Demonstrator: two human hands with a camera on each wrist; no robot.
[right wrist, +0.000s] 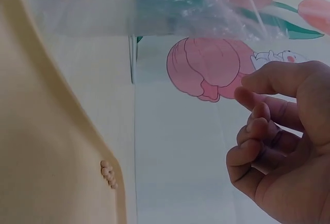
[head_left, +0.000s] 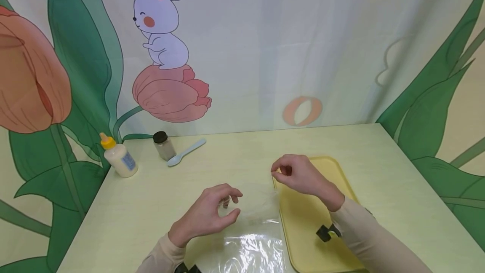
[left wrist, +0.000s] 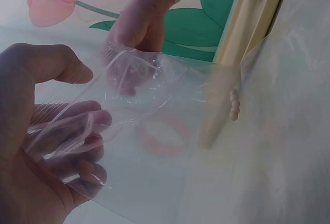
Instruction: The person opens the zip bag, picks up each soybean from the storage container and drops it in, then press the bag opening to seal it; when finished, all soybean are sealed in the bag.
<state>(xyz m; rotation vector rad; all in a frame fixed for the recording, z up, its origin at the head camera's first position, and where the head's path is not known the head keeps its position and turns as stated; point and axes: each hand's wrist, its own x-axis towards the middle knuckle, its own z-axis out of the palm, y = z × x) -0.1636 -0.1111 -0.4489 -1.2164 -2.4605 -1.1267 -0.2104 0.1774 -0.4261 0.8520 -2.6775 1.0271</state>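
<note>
A clear plastic bag (head_left: 251, 239) with a ridged top edge spreads below and between the hands. My left hand (head_left: 208, 210) holds it near that edge, film lying across the curled fingers and the thumb standing apart from them. To the right, my right hand (head_left: 299, 174) hovers over the far left corner of a yellow tray (head_left: 303, 222). Its fingers are loosely bent, thumb and forefinger tips close together, with nothing visible between them. A short row of small beige beads (right wrist: 108, 174) is at the tray's edge in the right wrist view; the left wrist view shows similar beads (left wrist: 234, 105) through the film.
At the back left of the table stand a white bottle (head_left: 121, 159) with a yellow nozzle and a small jar (head_left: 164, 146) with a black lid. A pale blue spoon (head_left: 186, 153) lies beside the jar. A printed curtain (head_left: 242, 54) hangs behind the table.
</note>
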